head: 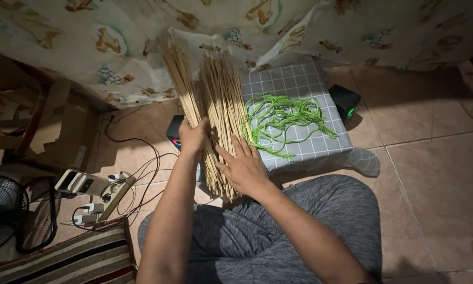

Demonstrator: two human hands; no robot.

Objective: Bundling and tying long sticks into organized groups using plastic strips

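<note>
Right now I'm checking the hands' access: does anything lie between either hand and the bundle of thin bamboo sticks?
Nothing visible does. The left hand already grips part of the bamboo sticks, and the right hand lies flat against the bundle's lower part. The green strips lie to the side on the grey checked cloth, clear of both hands.

Sticks (215, 105) lie along the box's (320, 142) left edge, strands (286, 121) at its centre; power strip (107, 194) on floor (436, 173), left.
</note>
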